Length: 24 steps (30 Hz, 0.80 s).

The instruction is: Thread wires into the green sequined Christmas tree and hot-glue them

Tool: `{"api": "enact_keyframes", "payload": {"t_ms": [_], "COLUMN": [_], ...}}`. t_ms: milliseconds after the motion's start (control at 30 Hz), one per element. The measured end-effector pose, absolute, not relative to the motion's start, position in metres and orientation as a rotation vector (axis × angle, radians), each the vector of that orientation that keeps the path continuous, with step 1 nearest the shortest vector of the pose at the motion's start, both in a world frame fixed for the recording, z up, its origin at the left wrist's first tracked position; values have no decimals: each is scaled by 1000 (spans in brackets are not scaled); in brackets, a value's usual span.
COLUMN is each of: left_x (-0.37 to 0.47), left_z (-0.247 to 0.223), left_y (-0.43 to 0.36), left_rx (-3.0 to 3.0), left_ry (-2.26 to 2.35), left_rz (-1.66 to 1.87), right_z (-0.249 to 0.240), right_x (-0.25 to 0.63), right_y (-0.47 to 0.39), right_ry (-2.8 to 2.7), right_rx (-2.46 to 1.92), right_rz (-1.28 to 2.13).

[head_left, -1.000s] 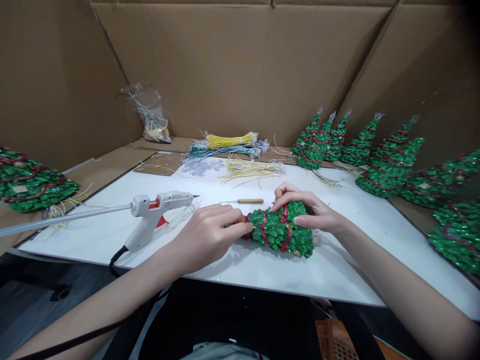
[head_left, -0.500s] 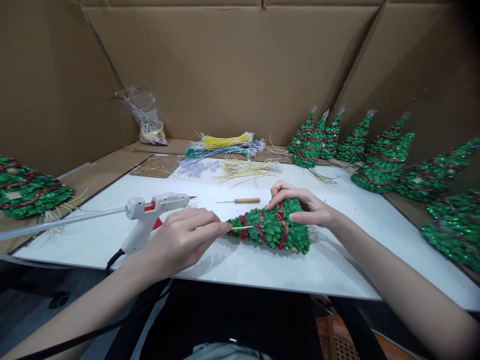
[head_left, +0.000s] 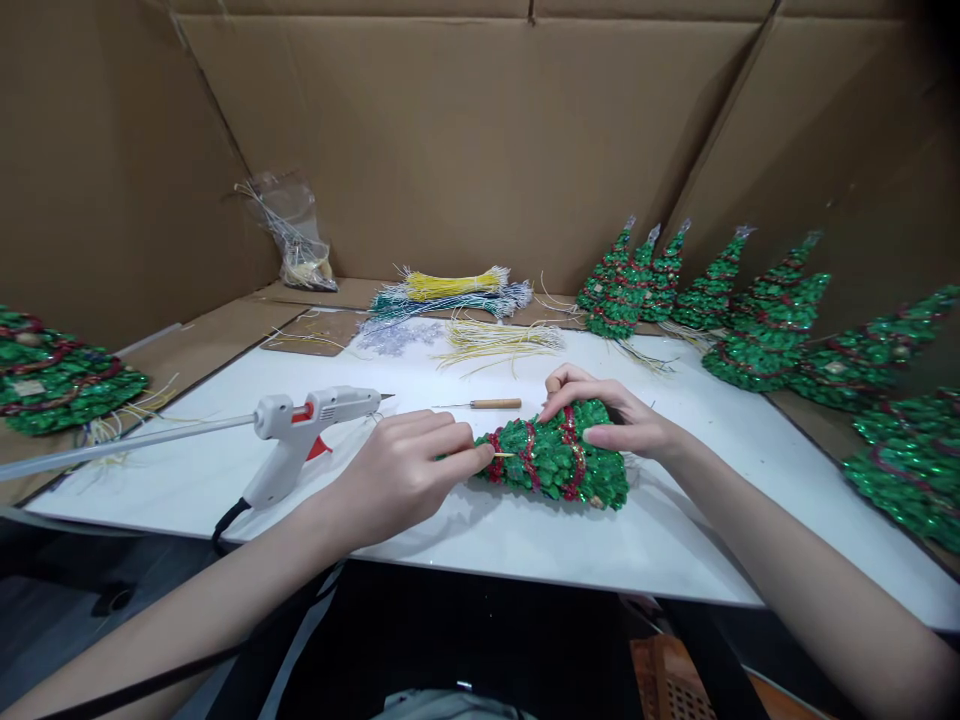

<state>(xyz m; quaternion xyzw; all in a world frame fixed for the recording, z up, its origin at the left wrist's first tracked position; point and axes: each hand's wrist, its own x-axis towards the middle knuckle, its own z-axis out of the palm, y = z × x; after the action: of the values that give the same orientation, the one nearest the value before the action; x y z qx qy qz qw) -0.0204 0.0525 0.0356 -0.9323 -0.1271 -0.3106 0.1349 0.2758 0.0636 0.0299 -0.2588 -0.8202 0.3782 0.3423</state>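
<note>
— What do we have around us?

— Brown cardboard walls stand behind and beside our white tabletop.

— And where is our miniature Christmas tree?

— It lies on its side near the tabletop's front edge, its narrow end to our left and its wide base to our right. Red garlands wrap it.

— How do our hands stand?

— Our left hand is at the narrow end, thumb and fingers closed around a thin yellow stick whose end shows against the green. Our right hand spans the wide part, fingers partly curled, with the thumb on the near side and fingertips on the far side, holding the tree.

— What else do we see?

— A wooden-handled awl lies just beyond the tree, and a white glue gun is to the left of our left hand. Farther back we have loose yellow wires, a yellow wire bundle and a clear plastic bag by the wall. More decorated trees line the right side, and another tree is at the far left.
</note>
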Motion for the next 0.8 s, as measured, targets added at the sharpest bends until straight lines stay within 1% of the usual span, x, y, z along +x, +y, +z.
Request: {"api": "enact_keyframes", "payload": {"t_ms": [300, 567, 800], "left_x": [-11, -24, -33], "left_z": [33, 35, 35], "left_y": [53, 52, 52], "left_rx": [-2649, -2748, -2720], "left_ry": [-285, -345, -386], "left_rz": [-913, -961, -954], "right_z": [30, 30, 30], "right_x": [276, 277, 277], "right_y": [63, 64, 65], "right_ry": [-2139, -2142, -2131], "right_rx": [-682, -686, -686], "right_rz": [980, 959, 954]}}
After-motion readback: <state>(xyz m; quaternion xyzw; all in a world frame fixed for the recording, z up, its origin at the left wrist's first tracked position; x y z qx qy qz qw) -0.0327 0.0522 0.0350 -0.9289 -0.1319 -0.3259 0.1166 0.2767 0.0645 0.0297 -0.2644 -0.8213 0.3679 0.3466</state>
